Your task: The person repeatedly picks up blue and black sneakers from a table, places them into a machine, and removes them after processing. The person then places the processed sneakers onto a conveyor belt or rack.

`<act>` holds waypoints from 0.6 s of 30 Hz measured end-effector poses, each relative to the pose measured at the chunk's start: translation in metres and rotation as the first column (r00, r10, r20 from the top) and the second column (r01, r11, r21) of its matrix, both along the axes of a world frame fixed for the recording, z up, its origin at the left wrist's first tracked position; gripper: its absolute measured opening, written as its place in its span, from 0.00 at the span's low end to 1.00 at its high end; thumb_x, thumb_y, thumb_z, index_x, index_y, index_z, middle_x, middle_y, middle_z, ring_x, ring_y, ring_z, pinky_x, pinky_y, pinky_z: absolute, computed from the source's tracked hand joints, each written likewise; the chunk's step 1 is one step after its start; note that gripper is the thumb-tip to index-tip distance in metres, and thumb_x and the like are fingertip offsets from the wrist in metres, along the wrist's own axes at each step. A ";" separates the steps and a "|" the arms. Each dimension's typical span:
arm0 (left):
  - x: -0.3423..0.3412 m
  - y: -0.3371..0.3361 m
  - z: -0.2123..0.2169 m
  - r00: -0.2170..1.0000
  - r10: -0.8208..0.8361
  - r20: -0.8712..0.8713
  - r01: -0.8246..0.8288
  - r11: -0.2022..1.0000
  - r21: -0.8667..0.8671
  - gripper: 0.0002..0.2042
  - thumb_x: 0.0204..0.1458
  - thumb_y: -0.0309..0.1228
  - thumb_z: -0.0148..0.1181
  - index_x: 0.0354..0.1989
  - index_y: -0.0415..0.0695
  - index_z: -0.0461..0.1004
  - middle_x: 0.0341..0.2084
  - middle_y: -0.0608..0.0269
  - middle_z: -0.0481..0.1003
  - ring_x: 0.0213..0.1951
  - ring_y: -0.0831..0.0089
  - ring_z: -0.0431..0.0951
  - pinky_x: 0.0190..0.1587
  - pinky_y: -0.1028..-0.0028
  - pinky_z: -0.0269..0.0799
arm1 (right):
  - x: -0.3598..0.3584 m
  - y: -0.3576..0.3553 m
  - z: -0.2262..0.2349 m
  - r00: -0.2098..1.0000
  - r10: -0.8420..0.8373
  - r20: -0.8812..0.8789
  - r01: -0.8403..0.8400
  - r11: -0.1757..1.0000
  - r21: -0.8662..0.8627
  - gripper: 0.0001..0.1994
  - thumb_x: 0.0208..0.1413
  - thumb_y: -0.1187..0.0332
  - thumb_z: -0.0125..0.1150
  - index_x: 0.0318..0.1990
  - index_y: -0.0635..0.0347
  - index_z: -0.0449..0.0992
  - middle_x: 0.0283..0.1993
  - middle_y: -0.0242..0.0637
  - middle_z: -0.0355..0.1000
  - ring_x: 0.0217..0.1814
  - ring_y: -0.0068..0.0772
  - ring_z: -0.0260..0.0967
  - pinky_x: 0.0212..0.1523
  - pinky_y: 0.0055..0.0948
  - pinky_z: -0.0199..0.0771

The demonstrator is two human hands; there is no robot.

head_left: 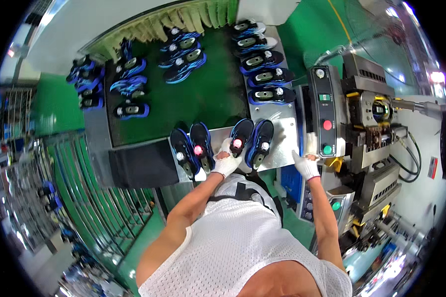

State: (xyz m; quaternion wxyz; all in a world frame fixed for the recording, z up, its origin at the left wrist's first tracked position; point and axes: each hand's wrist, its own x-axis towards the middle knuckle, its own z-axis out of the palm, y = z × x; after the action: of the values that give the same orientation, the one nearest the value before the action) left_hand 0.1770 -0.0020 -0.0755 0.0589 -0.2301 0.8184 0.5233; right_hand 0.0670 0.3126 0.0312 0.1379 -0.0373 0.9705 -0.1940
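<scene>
Four black sneakers with blue-purple soles stand along the table's near edge, toes pointing away from me. My left hand (226, 162), in a white glove with bare fingertips showing, closes around the heel end of the third sneaker (242, 132) from the left. Beside it are the second sneaker (200, 141), the leftmost sneaker (182, 151) and the rightmost sneaker (262, 141). Pale or pinkish wads sit in their openings. My right hand (307, 162), gloved likewise, is empty with thumb and fingers apart, next to the control panel (326, 119) and its green button (327, 149).
A green conveyor belt (203, 104) carries several more sneakers out from under a fringed curtain (168, 22). Several sneakers line the metal ledge (282, 116) on the right. A pressing machine (371, 119) stands to my right, a rack of metal bars (99, 193) to my left.
</scene>
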 end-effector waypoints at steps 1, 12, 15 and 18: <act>-0.007 -0.009 0.011 0.999 -0.002 0.051 -0.005 0.990 0.139 0.36 0.41 0.29 0.76 0.61 0.38 0.68 0.48 0.48 0.78 0.52 0.53 0.80 0.58 0.62 0.74 | 0.011 -0.035 0.000 0.985 -0.028 0.172 0.036 0.998 -0.045 0.52 0.52 0.46 0.67 0.77 0.64 0.47 0.71 0.58 0.57 0.74 0.56 0.55 0.73 0.47 0.51; -0.067 -0.077 0.090 0.864 -0.151 0.480 0.278 0.938 -0.206 0.29 0.49 0.52 0.71 0.47 0.36 0.80 0.44 0.40 0.81 0.49 0.48 0.82 0.53 0.54 0.74 | 0.068 -0.160 -0.060 0.568 -0.709 0.418 0.810 0.391 -0.437 0.24 0.46 0.54 0.76 0.43 0.64 0.77 0.33 0.40 0.77 0.33 0.35 0.74 0.33 0.37 0.72; -0.079 -0.061 0.114 0.851 -0.377 0.365 0.440 0.892 -0.106 0.30 0.50 0.53 0.70 0.47 0.34 0.80 0.45 0.42 0.81 0.46 0.47 0.82 0.52 0.54 0.73 | 0.091 -0.138 -0.011 0.342 -0.654 0.674 0.888 -0.009 -0.459 0.15 0.45 0.57 0.76 0.26 0.57 0.78 0.19 0.26 0.66 0.17 0.19 0.56 0.18 0.30 0.55; -0.070 -0.017 0.110 0.741 -0.593 0.314 0.643 0.762 -0.079 0.33 0.50 0.55 0.70 0.49 0.32 0.78 0.48 0.40 0.80 0.51 0.47 0.80 0.55 0.56 0.72 | 0.149 -0.117 0.023 0.289 -0.692 0.662 0.894 -0.053 -0.446 0.18 0.48 0.51 0.74 0.27 0.55 0.79 0.20 0.27 0.68 0.19 0.19 0.59 0.20 0.29 0.58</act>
State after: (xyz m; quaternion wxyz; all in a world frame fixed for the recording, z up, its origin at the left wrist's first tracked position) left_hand 0.1065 -0.0190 0.0344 0.3193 -0.0182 0.8764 0.3601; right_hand 0.2162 0.1957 0.0547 0.0781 0.5055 0.5802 -0.6338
